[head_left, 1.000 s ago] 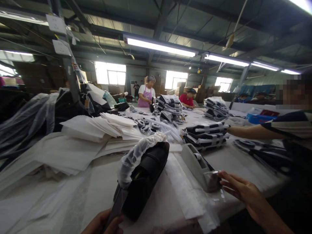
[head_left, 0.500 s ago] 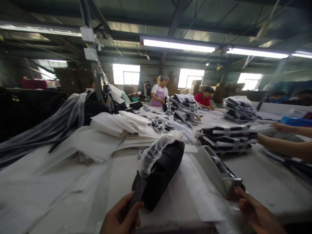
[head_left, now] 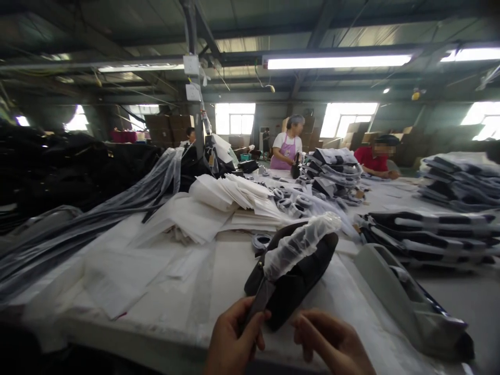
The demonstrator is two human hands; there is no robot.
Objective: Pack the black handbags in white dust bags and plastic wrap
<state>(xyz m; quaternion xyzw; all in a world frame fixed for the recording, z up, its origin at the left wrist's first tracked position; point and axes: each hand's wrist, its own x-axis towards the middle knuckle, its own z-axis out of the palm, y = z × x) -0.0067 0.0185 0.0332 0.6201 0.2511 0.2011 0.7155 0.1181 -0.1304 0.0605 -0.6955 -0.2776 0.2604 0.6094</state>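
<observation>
A black bag (head_left: 308, 271) stands on the table in front of me, its arched handle covered in crinkled white wrapping (head_left: 297, 247). My left hand (head_left: 240, 325) grips a dark strap end (head_left: 262, 299) at the near side of the bag. Just right of it, my right hand (head_left: 328, 333) is closed, thumb and fingers pinched together near the bag's lower edge. Whatever may be in that pinch is too small to make out. To the right of my right hand lies a long grey tape dispenser (head_left: 414, 302).
White sheets (head_left: 230, 198) are heaped left of centre. A small grey roll (head_left: 261, 242) lies behind the bag. Stacks of wrapped black bags (head_left: 429, 237) fill the right side. Long translucent wrapping (head_left: 156, 177) drapes at left. Co-workers (head_left: 287, 146) are across the table.
My right hand has left the front end of the tape dispenser and come left beside the bag. The view has turned left. The co-worker's arms at right are out of view.
</observation>
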